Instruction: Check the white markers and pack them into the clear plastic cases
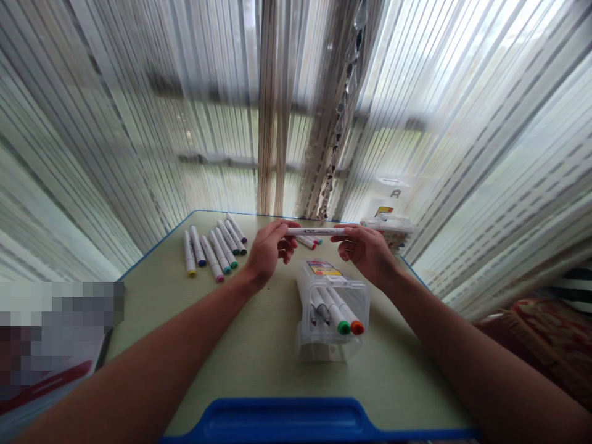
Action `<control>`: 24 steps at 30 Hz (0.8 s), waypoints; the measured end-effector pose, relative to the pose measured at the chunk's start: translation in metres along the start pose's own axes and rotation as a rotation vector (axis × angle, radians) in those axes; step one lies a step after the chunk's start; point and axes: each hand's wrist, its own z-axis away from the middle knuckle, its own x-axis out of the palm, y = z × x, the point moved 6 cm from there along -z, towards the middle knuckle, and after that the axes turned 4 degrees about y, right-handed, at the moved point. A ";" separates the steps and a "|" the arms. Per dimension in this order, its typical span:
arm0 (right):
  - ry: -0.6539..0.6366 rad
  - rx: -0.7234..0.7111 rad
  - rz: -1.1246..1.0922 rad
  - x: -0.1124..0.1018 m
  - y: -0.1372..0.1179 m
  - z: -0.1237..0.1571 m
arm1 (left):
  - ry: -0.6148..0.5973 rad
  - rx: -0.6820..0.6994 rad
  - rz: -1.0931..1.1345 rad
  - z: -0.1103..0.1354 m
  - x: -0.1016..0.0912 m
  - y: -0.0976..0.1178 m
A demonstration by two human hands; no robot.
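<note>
Both my hands hold one white marker (316, 232) level above the table, one at each end. My left hand (269, 249) pinches its left end and my right hand (365, 250) grips its right end. Just below them stands a clear plastic marker case (333, 302), open toward me, with several markers inside; green and orange caps show at its mouth. A row of several white markers (213, 250) with coloured caps lies on the pale green table (240, 345) to the left of my left hand. Two more markers (309, 242) lie under the held one.
A clear plastic box (388, 223) with a yellow label sits at the table's far right corner. Striped sheer curtains (139, 123) hang close behind the table. A blue plastic edge (287, 419) lies at the near side. Papers (50, 376) lie at left, a patterned cushion (546, 345) at right.
</note>
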 end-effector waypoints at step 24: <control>-0.037 -0.074 0.042 0.002 -0.003 0.002 | -0.022 0.090 -0.121 0.002 0.004 0.006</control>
